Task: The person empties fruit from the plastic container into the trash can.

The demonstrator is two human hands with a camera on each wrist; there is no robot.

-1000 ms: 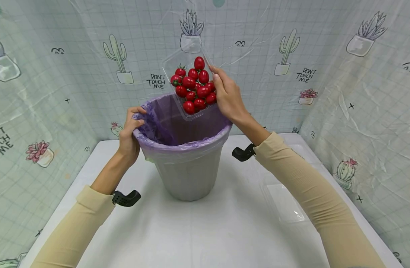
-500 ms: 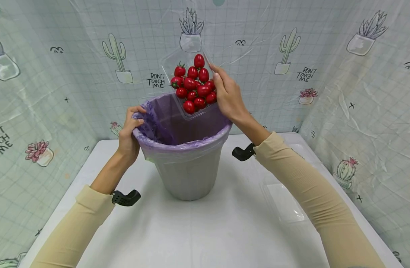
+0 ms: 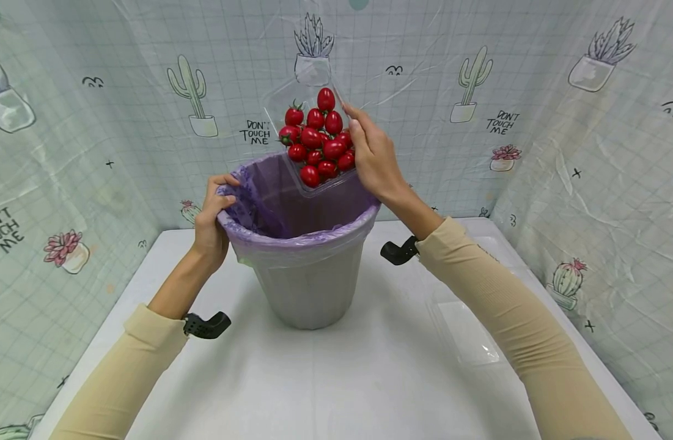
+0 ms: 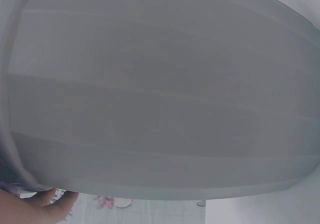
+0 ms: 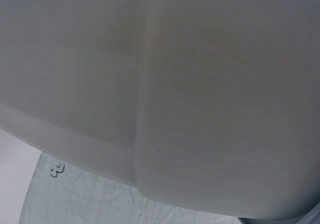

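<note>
In the head view, a pale grey bin (image 3: 312, 293) stands upright on the white table, lined with a purple plastic bag (image 3: 264, 214) folded over its rim. My left hand (image 3: 212, 223) grips the rim at the left, with fingers curled over the bag. A clear plastic box (image 3: 285, 98) of red cherry tomatoes (image 3: 322, 140) is tilted above the bin's opening. Its right edge is held by my right hand (image 3: 376, 153), thumb on the near side. The bin's wall (image 4: 160, 99) fills most of the left wrist view, and likewise the bin wall (image 5: 210, 104) in the right wrist view.
A clear plastic lid (image 3: 468, 333) lies on the table (image 3: 314, 385) at the right, partly under my right forearm. Behind it lies another clear, flat piece (image 3: 498, 245). A printed cloth (image 3: 402, 36) hangs around the back and sides.
The box's upper left corner has risen slightly, and a few tomatoes have shifted a little inside it. Both hands keep their places, and the bin stands still.
</note>
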